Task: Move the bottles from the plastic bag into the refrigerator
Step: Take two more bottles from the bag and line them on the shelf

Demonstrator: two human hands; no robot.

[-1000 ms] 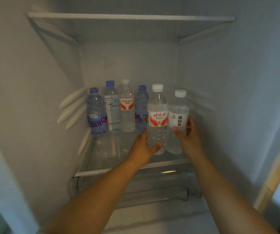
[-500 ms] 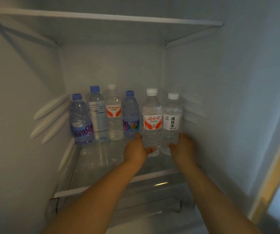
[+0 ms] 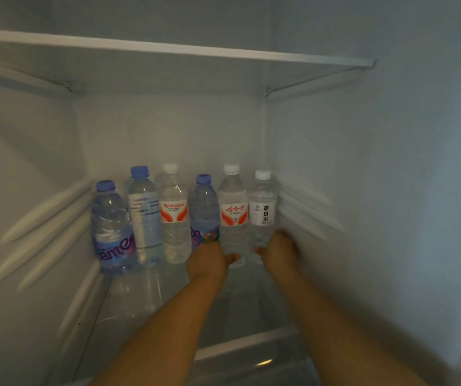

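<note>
While my left hand (image 3: pixel 206 260) grips the red-label bottle (image 3: pixel 233 215) and my right hand (image 3: pixel 279 253) the white-label bottle (image 3: pixel 262 211) low down, both stand on the fridge shelf (image 3: pixel 168 296) by the back wall — placing step — next I should just let go.

Glass shelf (image 3: pixel 168 307) inside refrigerator, white trim strip along its front edge. Six water bottles stand upright on it in a row near the back wall. Left to right: blue-capped bottle with purple label (image 3: pixel 112 229), set slightly forward; blue-capped bottle with pale label (image 3: pixel 144 210); white-capped Wahaha bottle (image 3: pixel 174 215); blue-capped bottle with colourful label (image 3: pixel 204 213); white-capped bottle with red-and-white label (image 3: pixel 233 213); white-capped bottle with white label (image 3: pixel 262 210), just beside the right wall.
</note>
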